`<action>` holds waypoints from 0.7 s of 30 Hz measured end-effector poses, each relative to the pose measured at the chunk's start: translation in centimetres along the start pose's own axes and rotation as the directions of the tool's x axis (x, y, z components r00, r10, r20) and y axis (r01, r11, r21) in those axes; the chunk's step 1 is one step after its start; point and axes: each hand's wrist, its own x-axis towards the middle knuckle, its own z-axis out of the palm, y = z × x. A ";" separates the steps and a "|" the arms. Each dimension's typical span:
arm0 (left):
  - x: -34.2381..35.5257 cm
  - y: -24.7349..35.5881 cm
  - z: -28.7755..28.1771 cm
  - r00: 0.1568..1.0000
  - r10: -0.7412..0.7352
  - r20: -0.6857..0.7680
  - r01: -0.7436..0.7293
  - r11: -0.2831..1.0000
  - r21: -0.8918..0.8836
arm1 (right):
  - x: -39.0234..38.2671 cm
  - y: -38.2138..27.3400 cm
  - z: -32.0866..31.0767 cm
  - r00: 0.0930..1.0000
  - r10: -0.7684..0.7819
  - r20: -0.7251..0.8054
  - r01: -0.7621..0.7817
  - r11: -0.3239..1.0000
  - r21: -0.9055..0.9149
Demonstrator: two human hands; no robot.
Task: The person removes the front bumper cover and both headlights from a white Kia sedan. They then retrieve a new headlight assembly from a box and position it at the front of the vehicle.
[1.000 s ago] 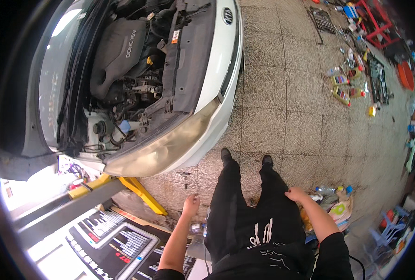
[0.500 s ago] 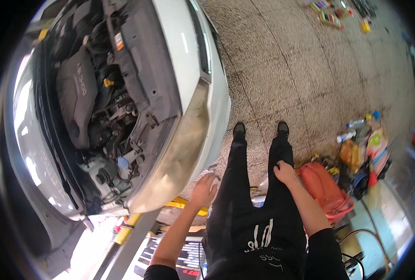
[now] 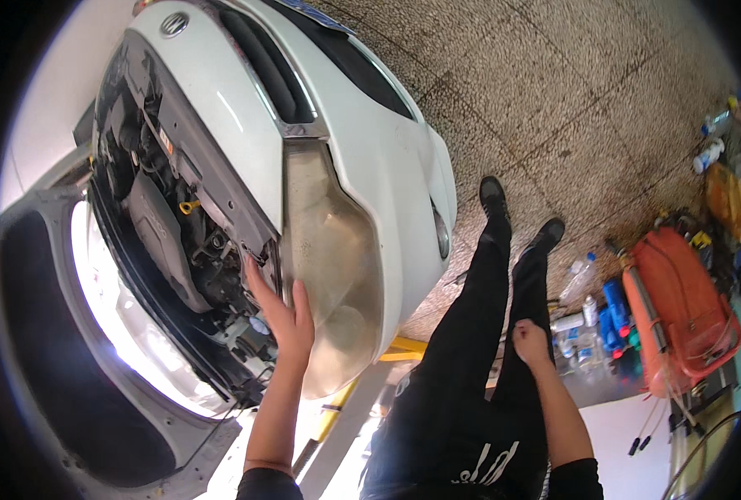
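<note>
My left hand (image 3: 284,317) reaches onto the front corner of a white car, fingers apart, at the edge of the engine bay (image 3: 179,225) beside the cloudy headlight (image 3: 337,283). Its fingertips lie near the dark upper panel and latch area; exact contact is hard to tell. My right hand (image 3: 527,337) is down against my black trousers at the thigh, fingers curled; whether it holds anything is hidden. The raised black-lined hood (image 3: 79,342) fills the lower left, and a yellow dipstick handle (image 3: 189,207) shows among the engine parts.
A red wheeled machine (image 3: 678,325) stands right of my legs, with bottles (image 3: 612,321), cables and clutter around it. A yellow lift arm (image 3: 399,350) shows under the car's corner. Speckled tile floor (image 3: 587,100) extends ahead of my feet.
My view has turned toward the car. My left hand has risen from my side onto its front corner. My right hand stays by my thigh.
</note>
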 end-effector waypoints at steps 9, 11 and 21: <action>0.0 0.4 1.4 0.995 0.069 0.072 -0.084 0.968 0.236 | -0.8 4.9 3.4 0.989 0.148 -0.020 -0.131 0.924 0.359; 0.0 0.3 1.4 0.995 0.072 0.062 -0.085 0.967 0.242 | -0.9 3.5 3.1 0.993 0.104 -0.047 -0.085 0.948 0.305; -0.1 0.0 1.8 0.997 0.079 0.018 -0.081 0.958 0.276 | -0.5 -2.8 2.4 0.997 -0.019 0.068 -0.010 0.917 0.399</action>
